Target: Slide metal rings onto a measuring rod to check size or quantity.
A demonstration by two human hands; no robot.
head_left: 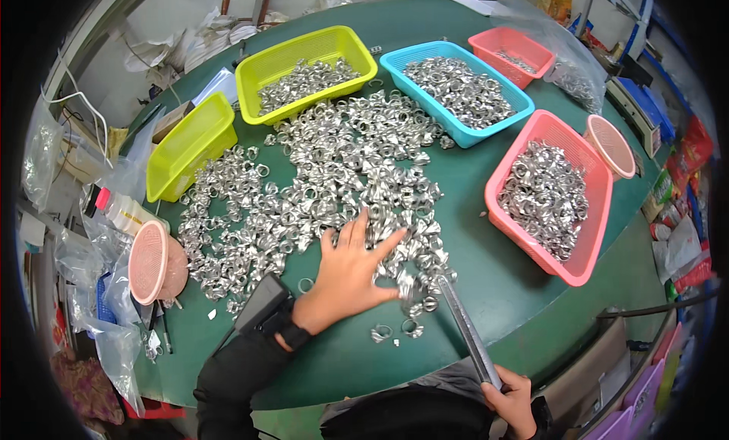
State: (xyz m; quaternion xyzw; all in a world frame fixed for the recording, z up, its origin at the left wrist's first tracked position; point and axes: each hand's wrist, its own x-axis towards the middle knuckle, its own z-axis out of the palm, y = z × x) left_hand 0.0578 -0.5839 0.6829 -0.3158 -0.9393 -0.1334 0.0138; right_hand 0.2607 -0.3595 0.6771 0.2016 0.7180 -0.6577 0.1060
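Observation:
A large heap of silver-coloured metal rings (pixel 334 163) spreads over the green table. My left hand (pixel 345 261) lies over its near edge with the fingers spread, touching rings and holding none that I can see. A dark strap circles that wrist, with a black box-shaped device (pixel 263 303) beside it. My right hand (pixel 510 398), at the table's front edge, is closed round the lower end of a long grey metal ring mandrel (pixel 469 330). The mandrel's far tip points up-left, close to the heap's right edge. Two loose rings (pixel 412 328) lie nearer to me, below my left hand.
Rings fill parts of a yellow-green basket (pixel 254 98), a blue basket (pixel 456 136) and a pink basket (pixel 497 186). Another yellow-green basket (pixel 171 159) tilts at the left. A smaller pink basket (pixel 497 37) stands far right. Plastic bags and a white bottle (pixel 125 212) edge the left side.

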